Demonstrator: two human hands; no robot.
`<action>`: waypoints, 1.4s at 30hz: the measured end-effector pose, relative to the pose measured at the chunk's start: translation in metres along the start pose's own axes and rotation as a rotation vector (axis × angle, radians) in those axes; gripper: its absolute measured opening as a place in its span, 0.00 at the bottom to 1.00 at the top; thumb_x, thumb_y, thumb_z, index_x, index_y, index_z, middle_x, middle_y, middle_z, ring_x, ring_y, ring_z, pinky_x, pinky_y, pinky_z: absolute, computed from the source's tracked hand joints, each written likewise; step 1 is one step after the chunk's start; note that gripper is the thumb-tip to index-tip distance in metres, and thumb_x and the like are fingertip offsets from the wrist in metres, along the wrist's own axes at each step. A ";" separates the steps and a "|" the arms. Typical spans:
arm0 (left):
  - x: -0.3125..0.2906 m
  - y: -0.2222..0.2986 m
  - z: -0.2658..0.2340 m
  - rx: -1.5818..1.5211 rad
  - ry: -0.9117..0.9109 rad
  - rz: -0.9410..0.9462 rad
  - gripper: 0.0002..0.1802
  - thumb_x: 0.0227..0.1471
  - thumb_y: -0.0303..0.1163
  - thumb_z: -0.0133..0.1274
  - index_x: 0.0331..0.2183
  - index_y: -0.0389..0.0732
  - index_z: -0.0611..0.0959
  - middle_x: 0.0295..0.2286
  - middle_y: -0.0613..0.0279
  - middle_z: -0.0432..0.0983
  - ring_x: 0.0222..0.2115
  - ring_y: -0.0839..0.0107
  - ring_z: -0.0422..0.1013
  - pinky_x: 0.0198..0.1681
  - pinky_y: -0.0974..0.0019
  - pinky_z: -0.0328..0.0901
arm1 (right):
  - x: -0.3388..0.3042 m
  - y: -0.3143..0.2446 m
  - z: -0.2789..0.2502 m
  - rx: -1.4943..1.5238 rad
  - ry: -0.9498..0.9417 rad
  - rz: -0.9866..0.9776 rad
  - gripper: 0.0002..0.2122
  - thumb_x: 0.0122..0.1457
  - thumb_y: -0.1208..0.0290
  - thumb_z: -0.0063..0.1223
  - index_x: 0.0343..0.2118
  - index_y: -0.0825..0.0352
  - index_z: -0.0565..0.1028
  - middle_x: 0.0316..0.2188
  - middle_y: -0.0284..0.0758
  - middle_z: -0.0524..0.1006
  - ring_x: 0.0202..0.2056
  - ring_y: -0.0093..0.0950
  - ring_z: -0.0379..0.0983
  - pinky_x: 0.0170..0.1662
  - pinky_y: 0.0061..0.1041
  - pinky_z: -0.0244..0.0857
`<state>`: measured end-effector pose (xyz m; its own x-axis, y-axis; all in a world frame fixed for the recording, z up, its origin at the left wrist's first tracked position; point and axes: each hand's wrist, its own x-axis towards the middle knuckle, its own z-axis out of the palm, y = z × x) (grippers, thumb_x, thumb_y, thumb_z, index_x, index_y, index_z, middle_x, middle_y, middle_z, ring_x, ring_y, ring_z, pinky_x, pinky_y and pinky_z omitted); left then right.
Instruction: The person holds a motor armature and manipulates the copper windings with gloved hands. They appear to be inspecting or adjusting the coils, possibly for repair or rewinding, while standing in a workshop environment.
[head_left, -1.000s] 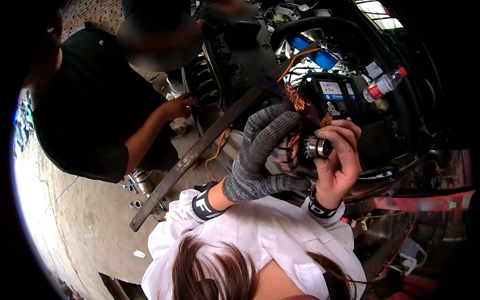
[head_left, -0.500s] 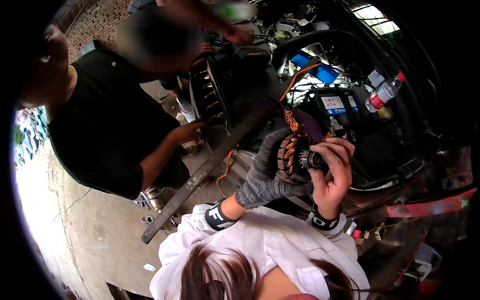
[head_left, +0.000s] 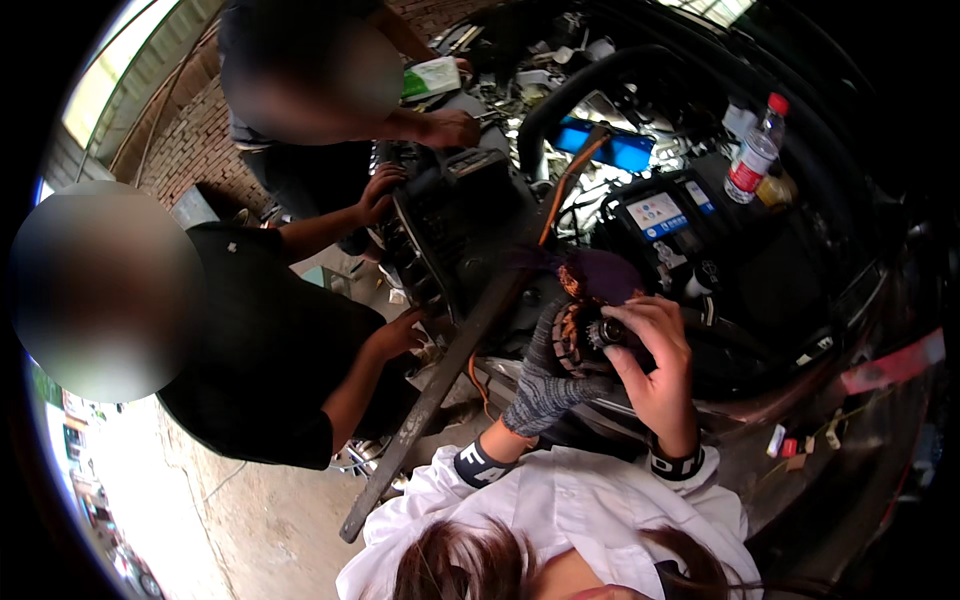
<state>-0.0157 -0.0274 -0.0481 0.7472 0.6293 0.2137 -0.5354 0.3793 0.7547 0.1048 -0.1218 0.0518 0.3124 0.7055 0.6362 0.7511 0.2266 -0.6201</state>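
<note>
My left hand (head_left: 553,388), in a grey knitted glove, wraps around a copper-wound motor core (head_left: 568,338) from its left and underside. At the core's end sits a small toothed metal gear (head_left: 604,332). My bare right hand (head_left: 656,358) pinches this gear between thumb and fingers. Beyond the core are a bundle of copper wire (head_left: 571,281) and a dark purple cloth (head_left: 610,277); whether the wire belongs to the core I cannot tell. Both hands are over the front edge of a car's open engine bay.
A black battery (head_left: 660,222), a red-capped bottle (head_left: 757,150) and a blue flat object (head_left: 606,146) lie in the engine bay. A long bar (head_left: 430,410) slants at my left. Two people in dark clothes (head_left: 270,340) stand left, hands at the car's front. An orange cable (head_left: 562,195) runs alongside.
The whole view has shifted and turned, showing more of the two people. My hands keep the same grip on the core and gear, which now look darker and slightly turned.
</note>
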 end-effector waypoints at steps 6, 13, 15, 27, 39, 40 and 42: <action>0.008 0.021 0.025 0.129 0.018 0.059 0.61 0.30 0.28 0.76 0.62 0.40 0.56 0.56 0.54 0.64 0.55 0.63 0.65 0.57 0.58 0.65 | 0.005 0.005 -0.012 0.012 0.059 0.006 0.15 0.47 0.73 0.63 0.40 0.69 0.79 0.36 0.39 0.77 0.44 0.39 0.69 0.49 0.36 0.63; 0.015 0.034 0.027 0.512 -0.002 0.175 0.59 0.32 0.30 0.74 0.61 0.36 0.56 0.54 0.52 0.65 0.54 0.62 0.66 0.57 0.59 0.63 | 0.009 0.007 -0.010 0.058 0.080 0.017 0.16 0.46 0.72 0.65 0.40 0.68 0.79 0.35 0.37 0.77 0.42 0.38 0.70 0.48 0.35 0.63; 0.014 0.035 0.027 0.532 -0.019 0.200 0.58 0.33 0.29 0.74 0.61 0.36 0.56 0.54 0.52 0.66 0.54 0.62 0.66 0.57 0.59 0.63 | 0.008 0.006 -0.009 0.076 0.073 0.027 0.16 0.45 0.72 0.66 0.40 0.68 0.79 0.35 0.37 0.77 0.42 0.38 0.70 0.48 0.35 0.63; -0.002 0.047 0.037 0.558 0.015 0.261 0.55 0.35 0.30 0.73 0.60 0.36 0.58 0.52 0.54 0.68 0.53 0.64 0.67 0.58 0.59 0.62 | 0.001 -0.007 -0.009 0.113 0.076 -0.030 0.16 0.44 0.71 0.67 0.38 0.68 0.80 0.35 0.37 0.78 0.41 0.37 0.70 0.47 0.32 0.63; -0.016 0.063 0.042 0.899 -0.008 0.444 0.46 0.38 0.41 0.70 0.57 0.38 0.67 0.52 0.59 0.70 0.54 0.62 0.66 0.62 0.60 0.53 | -0.003 -0.018 -0.006 0.226 0.052 -0.034 0.17 0.46 0.69 0.67 0.39 0.70 0.80 0.35 0.37 0.77 0.42 0.35 0.69 0.48 0.31 0.62; -0.016 0.061 0.041 0.865 0.007 0.452 0.46 0.38 0.41 0.70 0.57 0.39 0.67 0.52 0.60 0.69 0.54 0.62 0.66 0.62 0.60 0.52 | -0.002 -0.020 -0.006 0.207 0.048 -0.032 0.18 0.45 0.69 0.67 0.40 0.70 0.79 0.35 0.37 0.77 0.42 0.35 0.69 0.48 0.32 0.62; -0.020 0.056 0.040 0.741 0.031 0.414 0.48 0.37 0.39 0.71 0.57 0.39 0.65 0.52 0.60 0.69 0.54 0.63 0.65 0.62 0.60 0.52 | 0.000 -0.024 -0.006 0.172 0.020 -0.040 0.18 0.43 0.70 0.67 0.39 0.69 0.80 0.35 0.37 0.77 0.42 0.35 0.69 0.48 0.32 0.62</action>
<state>-0.0448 -0.0459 0.0153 0.5306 0.6418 0.5537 -0.3592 -0.4214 0.8327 0.0905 -0.1313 0.0694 0.2969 0.6802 0.6702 0.6529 0.3675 -0.6623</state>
